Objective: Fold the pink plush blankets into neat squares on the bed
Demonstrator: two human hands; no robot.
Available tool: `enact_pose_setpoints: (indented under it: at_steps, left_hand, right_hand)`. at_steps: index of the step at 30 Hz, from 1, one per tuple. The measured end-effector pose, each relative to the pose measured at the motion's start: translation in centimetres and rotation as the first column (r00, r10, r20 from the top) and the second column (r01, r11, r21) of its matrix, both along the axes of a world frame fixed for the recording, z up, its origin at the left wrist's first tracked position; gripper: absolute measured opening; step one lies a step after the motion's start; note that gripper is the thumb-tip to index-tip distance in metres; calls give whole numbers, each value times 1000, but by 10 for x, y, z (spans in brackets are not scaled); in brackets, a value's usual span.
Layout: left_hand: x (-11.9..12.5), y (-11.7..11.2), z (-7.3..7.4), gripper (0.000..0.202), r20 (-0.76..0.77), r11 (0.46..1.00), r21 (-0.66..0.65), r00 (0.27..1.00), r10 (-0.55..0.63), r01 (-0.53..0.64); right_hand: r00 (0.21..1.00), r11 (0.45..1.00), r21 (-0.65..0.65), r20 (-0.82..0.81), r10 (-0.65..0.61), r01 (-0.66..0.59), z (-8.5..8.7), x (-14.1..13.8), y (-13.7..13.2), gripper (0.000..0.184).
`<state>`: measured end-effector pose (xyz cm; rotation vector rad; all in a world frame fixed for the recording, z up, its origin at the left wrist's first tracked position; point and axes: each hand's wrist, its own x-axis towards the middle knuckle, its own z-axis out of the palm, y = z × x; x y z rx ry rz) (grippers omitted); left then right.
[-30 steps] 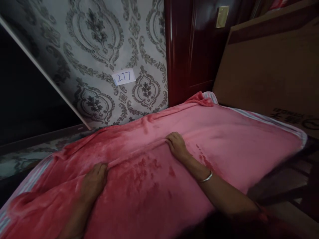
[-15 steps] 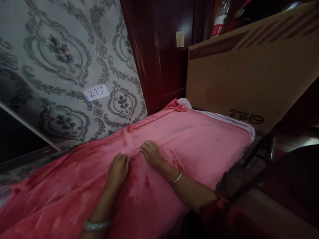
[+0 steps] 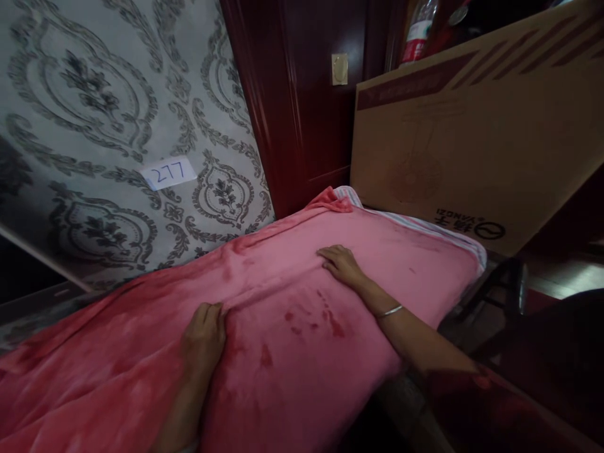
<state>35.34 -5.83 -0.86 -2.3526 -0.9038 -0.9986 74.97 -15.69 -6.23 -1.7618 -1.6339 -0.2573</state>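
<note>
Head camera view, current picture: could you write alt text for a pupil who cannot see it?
A left hand and a right hand touch a pink blanket, a ridge of cloth running between them. Behind are patterned wallpaper, a card marked 277 and a cardboard box.

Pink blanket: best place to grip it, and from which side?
Probably the low fold between the left hand and right hand. Come from above, on the wearer's side, and pinch across it with both hands set apart along its length. It stands slightly proud, while the pink blanket around it lies flatter, offering less to pinch.
</note>
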Motion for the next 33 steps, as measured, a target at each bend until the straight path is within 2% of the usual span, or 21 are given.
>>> enact_pose_setpoints:
  at_steps: [2, 5, 8, 11, 14, 18, 21, 26, 33]
  left_hand:
    - [0, -2, 0, 32, 5, 1000, 17, 1000, -9, 9]
    - [-2, -4, 1, 30, -8, 1000, 18, 1000, -14, 15]
    - [-3, -5, 3, 30, -42, 999, 10, 998, -35, 36]
    - [-4, -4, 2, 30, -69, 999, -14, 996, -53, 52]
    - [-4, -2, 0, 31, -89, 999, -21, 995, -47, 45]
    - [-5, 0, -3, 34, -86, 997, 50, 995, -52, 56]
    - [-6, 2, -2, 32, -60, 997, 62, 997, -43, 47]
    - [-7, 3, 0, 33, -48, 997, 44, 997, -54, 56]
    - [-8, 8, -1, 37, -17, 998, -58, 999, -33, 32]
  right_hand:
    - [1000, 1000, -16, 7, -8, 8, -1, -3, 6, 37]
    - [1000, 999, -33, 8, -15, 15, 0, -6, 11, 22]
    - [997, 995, 75, -11, -72, 72, 4, -5, 6, 23]
    - [984, 965, 195, -31, -174, 177, 9, -4, -2, 28]
    - [975, 968, 115, -25, -220, 222, 13, -8, -5, 26]
    - [968, 968, -24, -18, -250, 250, 19, -14, -4, 26]
    - [970, 967, -85, -27, -241, 238, 22, -16, -4, 26]
    - [975, 971, -111, -46, -216, 210, 27, -17, -5, 28]
    - [976, 966, -157, -31, -214, 207, 27, -16, 0, 30]
